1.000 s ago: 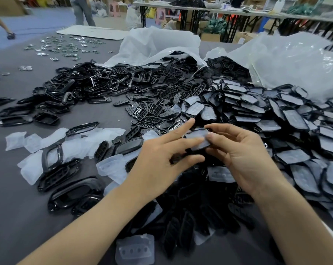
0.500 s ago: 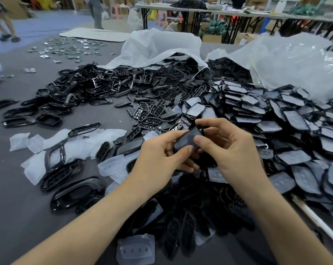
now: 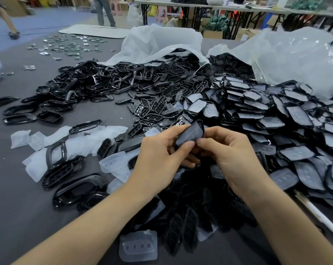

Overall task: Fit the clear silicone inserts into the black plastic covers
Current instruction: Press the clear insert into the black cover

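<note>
A black cover (image 3: 199, 122) with a clear insert (image 3: 191, 133) lying in it is held up above the bench (image 3: 18, 207), in the middle of the view. Its near end is pinched by the left hand (image 3: 161, 155) and by the right hand (image 3: 232, 152). Both grips are closed on it, with the two thumbs side by side on the lower edge and the fingers curled behind it. A dark heap of empty covers (image 3: 190, 226) is seen just under the hands. Loose inserts (image 3: 112, 165) are spread to the left, and one more insert (image 3: 138, 245) lies close by. A big pile of filled covers (image 3: 276, 121) is stacked to the right, below a see-through bag (image 3: 295, 60).
</note>
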